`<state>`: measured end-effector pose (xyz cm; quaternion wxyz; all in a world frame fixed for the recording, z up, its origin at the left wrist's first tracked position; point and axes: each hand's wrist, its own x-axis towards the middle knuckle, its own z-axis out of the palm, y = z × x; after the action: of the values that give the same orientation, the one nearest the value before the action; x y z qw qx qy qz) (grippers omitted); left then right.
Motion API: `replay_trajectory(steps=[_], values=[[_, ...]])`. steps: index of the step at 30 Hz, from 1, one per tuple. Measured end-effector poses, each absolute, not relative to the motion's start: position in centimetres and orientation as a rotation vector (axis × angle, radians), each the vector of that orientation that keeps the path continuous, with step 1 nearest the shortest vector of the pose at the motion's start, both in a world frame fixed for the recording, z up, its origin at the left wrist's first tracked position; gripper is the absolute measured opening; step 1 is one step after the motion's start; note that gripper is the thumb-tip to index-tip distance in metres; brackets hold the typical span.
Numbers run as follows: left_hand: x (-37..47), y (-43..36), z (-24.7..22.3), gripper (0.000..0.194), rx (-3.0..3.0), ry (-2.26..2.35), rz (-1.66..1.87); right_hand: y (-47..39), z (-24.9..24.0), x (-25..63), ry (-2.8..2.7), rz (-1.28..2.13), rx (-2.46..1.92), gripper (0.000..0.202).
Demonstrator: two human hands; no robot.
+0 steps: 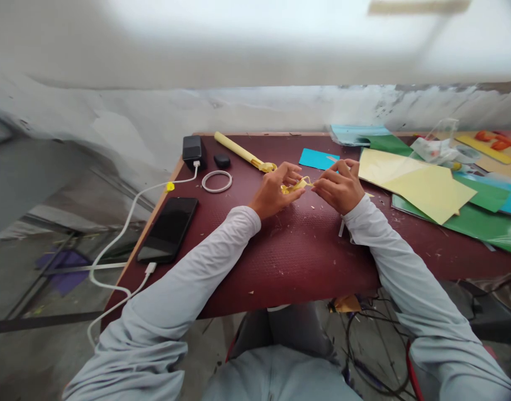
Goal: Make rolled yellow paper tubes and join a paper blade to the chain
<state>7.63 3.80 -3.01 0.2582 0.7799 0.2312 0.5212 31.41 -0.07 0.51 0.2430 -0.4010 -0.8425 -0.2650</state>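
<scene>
Above the middle of the dark red table [272, 262], my left hand [272, 191] has its thumb and fingers closed on a yellow paper strip [296, 186], which looks curled. My right hand [341, 185] pinches the strip's thin right end between thumb and fingertips. Just beyond my left hand lies a rolled pale-yellow paper tube [238, 150], with crumpled yellow paper [267, 166] at its near end. A bright blue piece of paper [316, 159] lies flat behind the hands. Small paper scraps dot the table around them.
At the left are a black phone [169, 229], a black charger [192, 150] with a white cable [132, 214], a small black case [222, 161] and a white ring [217, 188]. Yellow sheets [405, 175], green sheets [485, 223] and orange-handled scissors [500, 143] crowd the right.
</scene>
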Motion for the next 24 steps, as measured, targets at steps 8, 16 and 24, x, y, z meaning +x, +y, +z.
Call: replay_trajectory(steps=[8, 16, 24], values=[[7.67, 3.21, -2.83, 0.038, 2.263, 0.601, 1.389, 0.49, -0.11, 31.91, -2.322, -0.753, -1.046, 0.018], [7.13, 3.60, -2.92, 0.020, 2.525, 0.653, 1.312, 0.42, -0.12, 32.08, -2.360, -0.682, -1.023, 0.017], [7.16, 3.71, -3.24, 0.025, 2.602, 0.677, 1.218, 0.53, -0.23, 32.07, -2.352, -0.652, -1.008, 0.013]])
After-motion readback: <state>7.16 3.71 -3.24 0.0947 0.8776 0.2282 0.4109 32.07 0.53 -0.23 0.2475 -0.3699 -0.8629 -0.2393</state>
